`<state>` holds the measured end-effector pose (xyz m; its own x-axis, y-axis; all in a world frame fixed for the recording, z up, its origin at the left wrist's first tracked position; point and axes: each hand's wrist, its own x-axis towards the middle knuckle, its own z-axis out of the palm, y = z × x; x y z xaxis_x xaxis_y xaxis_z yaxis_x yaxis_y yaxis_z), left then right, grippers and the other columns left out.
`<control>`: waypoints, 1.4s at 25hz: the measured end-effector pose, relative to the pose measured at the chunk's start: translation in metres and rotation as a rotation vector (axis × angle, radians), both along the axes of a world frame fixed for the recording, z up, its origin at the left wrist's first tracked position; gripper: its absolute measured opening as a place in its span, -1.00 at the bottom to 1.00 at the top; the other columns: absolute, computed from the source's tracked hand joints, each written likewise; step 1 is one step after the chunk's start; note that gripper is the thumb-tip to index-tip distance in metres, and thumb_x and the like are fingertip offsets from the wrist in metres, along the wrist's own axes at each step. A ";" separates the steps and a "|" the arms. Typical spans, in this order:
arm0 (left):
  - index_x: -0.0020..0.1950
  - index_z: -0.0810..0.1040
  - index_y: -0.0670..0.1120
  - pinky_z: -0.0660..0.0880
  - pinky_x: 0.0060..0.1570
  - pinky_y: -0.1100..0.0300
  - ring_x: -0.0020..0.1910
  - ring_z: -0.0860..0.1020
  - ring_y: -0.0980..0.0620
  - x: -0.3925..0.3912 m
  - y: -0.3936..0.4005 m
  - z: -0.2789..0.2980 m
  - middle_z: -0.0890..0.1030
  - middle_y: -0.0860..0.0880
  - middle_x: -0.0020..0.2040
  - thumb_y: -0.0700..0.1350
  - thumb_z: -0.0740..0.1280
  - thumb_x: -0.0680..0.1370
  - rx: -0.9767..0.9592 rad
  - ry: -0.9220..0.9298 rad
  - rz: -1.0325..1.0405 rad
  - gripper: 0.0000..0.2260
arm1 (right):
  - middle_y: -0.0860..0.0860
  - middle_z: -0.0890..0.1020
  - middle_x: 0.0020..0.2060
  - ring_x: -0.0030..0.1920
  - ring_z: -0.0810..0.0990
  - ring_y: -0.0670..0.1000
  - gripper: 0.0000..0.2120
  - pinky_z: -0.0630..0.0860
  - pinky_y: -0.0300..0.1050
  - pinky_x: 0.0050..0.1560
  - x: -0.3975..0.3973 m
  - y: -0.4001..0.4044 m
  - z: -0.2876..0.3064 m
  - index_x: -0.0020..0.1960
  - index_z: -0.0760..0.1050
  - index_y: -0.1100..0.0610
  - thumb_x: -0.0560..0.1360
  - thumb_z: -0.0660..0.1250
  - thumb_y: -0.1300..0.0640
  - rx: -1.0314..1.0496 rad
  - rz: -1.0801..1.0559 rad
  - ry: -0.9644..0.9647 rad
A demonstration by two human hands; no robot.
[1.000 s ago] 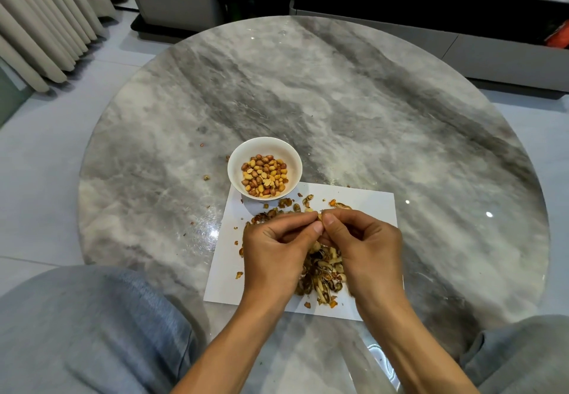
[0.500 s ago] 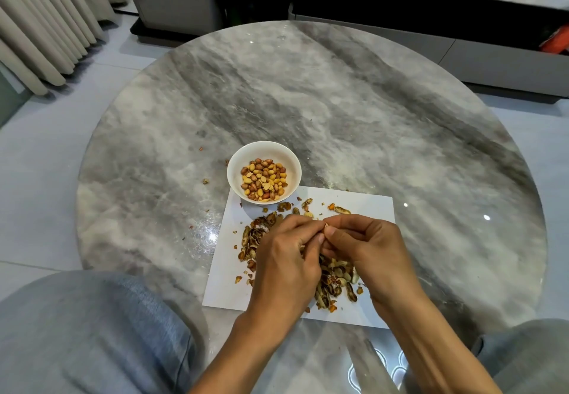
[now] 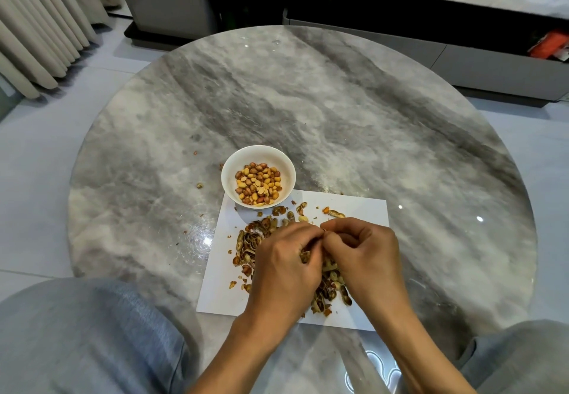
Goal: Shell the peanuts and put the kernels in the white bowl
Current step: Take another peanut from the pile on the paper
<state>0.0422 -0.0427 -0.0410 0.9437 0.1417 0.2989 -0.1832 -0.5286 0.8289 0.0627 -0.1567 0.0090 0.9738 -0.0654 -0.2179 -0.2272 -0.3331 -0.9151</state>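
Roughly, from left to right:

Desk: the round grey marble desk (image 3: 338, 110) carries everything; a few crumbs of shell lie on it left of the bowl.

Kernels done: the small round white ceramic bowl (image 3: 229, 164) stands at the far left corner of the paper, its bottom covered by a heap of shelled tan and red-brown kernels (image 3: 258, 183). A fair share of the work looks finished.

Shell waste: a pile of broken brown peanut shells (image 3: 251, 241) is spread on the white rectangular paper sheet (image 3: 220, 289), much of it under the hands.

Left hand (image 3: 284, 265): fingers curled, tips meeting the right hand's, pinching something small between them, most likely a peanut being cracked; too hidden to be sure.

Right hand (image 3: 366, 255): curled likewise, pinching at the same spot.

Left to do: one whole tan peanut (image 3: 336, 214) lies just beyond the right hand; whether others remain in the pile I cannot tell.
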 end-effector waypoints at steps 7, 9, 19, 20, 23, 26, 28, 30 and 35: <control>0.00 0.73 -0.07 0.63 -0.08 0.23 -0.11 0.69 0.14 0.002 0.000 0.005 0.71 0.10 -0.08 -0.29 0.49 0.48 -0.351 0.143 0.056 -0.83 | -0.12 0.71 -0.35 -0.28 0.70 -0.10 -0.69 0.63 -0.11 -0.19 -0.001 0.008 -0.002 -0.28 0.64 -0.05 0.48 0.38 0.32 -0.064 -0.054 -0.083; 0.00 0.74 -0.07 0.62 -0.08 0.26 -0.10 0.69 0.15 0.002 0.001 0.006 0.71 0.11 -0.07 -0.31 0.49 0.46 -0.357 0.097 0.085 -0.81 | -0.02 0.70 -0.37 -0.31 0.68 -0.06 -0.74 0.64 -0.12 -0.20 0.000 0.011 -0.002 -0.25 0.66 0.04 0.49 0.37 0.34 0.062 -0.135 -0.026; 0.20 0.67 -0.15 0.48 -0.07 0.38 -0.08 0.55 0.12 0.006 0.008 0.005 0.58 -0.02 -0.06 -0.25 0.32 0.55 0.075 -0.090 0.035 -0.74 | 0.11 0.62 -0.38 -0.33 0.58 0.00 -0.76 0.56 -0.20 -0.26 0.011 0.018 -0.009 -0.24 0.69 0.22 0.53 0.31 0.36 0.468 -0.233 0.235; 0.19 0.67 -0.17 0.50 -0.08 0.32 -0.09 0.57 0.06 0.006 0.009 0.004 0.59 -0.04 -0.07 -0.23 0.30 0.56 0.143 -0.126 0.055 -0.75 | 0.12 0.61 -0.38 -0.31 0.56 0.03 -0.79 0.54 -0.14 -0.23 0.011 0.021 -0.008 -0.22 0.69 0.23 0.52 0.33 0.35 0.458 -0.240 0.222; 0.07 0.69 -0.20 0.55 -0.08 0.17 -0.11 0.61 -0.04 0.009 0.013 0.004 0.66 -0.08 -0.07 -0.22 0.34 0.52 0.340 -0.219 0.092 -0.81 | 0.15 0.57 -0.38 -0.30 0.51 0.06 -0.85 0.49 -0.06 -0.20 0.012 0.029 -0.005 -0.20 0.68 0.28 0.49 0.36 0.34 0.466 -0.260 0.211; -0.01 0.70 -0.13 0.55 -0.08 0.18 -0.11 0.61 0.03 0.013 0.014 0.011 0.68 0.00 -0.08 -0.21 0.41 0.46 0.208 -0.113 0.109 -0.86 | 0.11 0.60 -0.41 -0.35 0.56 -0.01 -0.83 0.53 -0.17 -0.30 0.012 0.028 -0.001 -0.25 0.66 0.25 0.47 0.36 0.38 0.505 -0.287 0.232; -0.02 0.71 -0.07 0.56 -0.11 0.15 -0.12 0.62 0.12 0.012 0.014 0.015 0.67 0.07 -0.08 -0.19 0.43 0.45 0.035 -0.029 0.093 -0.86 | 0.11 0.61 -0.41 -0.40 0.59 -0.02 -0.83 0.54 -0.20 -0.37 0.013 0.023 0.001 -0.25 0.64 0.26 0.46 0.35 0.41 0.550 -0.283 0.277; -0.05 0.69 -0.05 0.57 -0.15 0.15 -0.15 0.61 0.16 0.012 0.017 0.019 0.65 0.12 -0.10 -0.17 0.43 0.45 -0.066 0.008 0.064 -0.89 | 0.14 0.64 -0.38 -0.38 0.65 0.01 -0.85 0.60 -0.17 -0.36 0.015 0.017 0.002 -0.23 0.62 0.29 0.46 0.34 0.44 0.593 -0.255 0.317; 0.08 0.69 -0.07 0.53 -0.15 0.28 -0.18 0.56 0.19 0.012 0.018 0.022 0.63 0.09 -0.12 -0.18 0.43 0.45 0.097 -0.006 -0.028 -0.78 | 0.22 0.69 -0.25 -0.25 0.67 0.08 -0.82 0.64 -0.11 -0.26 0.013 0.008 -0.002 -0.25 0.67 0.25 0.45 0.37 0.43 0.537 -0.214 0.326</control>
